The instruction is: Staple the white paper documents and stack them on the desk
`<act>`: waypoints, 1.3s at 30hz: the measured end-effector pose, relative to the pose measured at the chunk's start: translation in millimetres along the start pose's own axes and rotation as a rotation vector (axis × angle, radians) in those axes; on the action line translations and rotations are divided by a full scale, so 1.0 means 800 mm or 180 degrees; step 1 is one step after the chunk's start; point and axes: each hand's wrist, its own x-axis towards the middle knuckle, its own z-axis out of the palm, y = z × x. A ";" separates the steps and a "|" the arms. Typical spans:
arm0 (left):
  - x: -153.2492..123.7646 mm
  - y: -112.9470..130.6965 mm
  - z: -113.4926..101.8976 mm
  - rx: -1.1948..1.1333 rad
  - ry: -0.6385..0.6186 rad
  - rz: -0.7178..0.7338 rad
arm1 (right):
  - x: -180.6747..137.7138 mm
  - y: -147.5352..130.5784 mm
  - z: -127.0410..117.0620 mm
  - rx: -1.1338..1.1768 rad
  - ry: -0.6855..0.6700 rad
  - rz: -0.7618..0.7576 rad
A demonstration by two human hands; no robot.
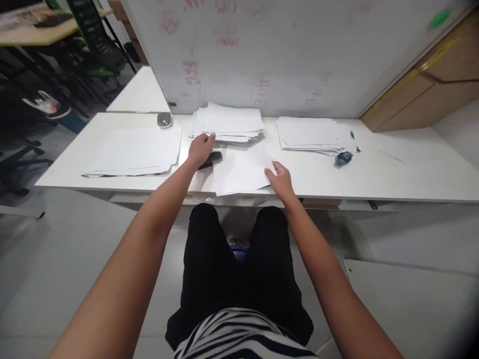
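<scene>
- Front sheets: located on the white desk at the near edge, ahead of the person's knees.
- Right hand: clamped on the right edge of the front sheets, thumb uppermost.
- Left hand: positioned at the front left corner of the rear stack (grip state cannot be determined), beside a black object.
- Left pile and right stack: resting on the desk, one at each side.
</scene>
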 end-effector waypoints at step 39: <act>-0.058 -0.077 -0.034 0.1085 -0.0069 0.0307 | 0.004 0.026 -0.009 0.1152 0.0955 -0.0168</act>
